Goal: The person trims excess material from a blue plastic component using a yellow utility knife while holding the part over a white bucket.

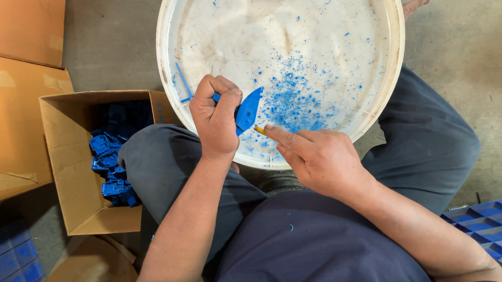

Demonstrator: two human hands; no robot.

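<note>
Right hand (318, 158) pinches a mostly hidden yellow tool (260, 130); left hand (215, 117) clamps a blue part (248, 110).

Floor: bare grey concrete (114, 33), scuffed and dusty
Left side: flat brown cardboard sheets (16, 91) lying on the floor
Lower corners: blue plastic trays (484, 224) at the right, another blue tray (3, 257) at the left
Light: even, soft, no hard shadows
</note>
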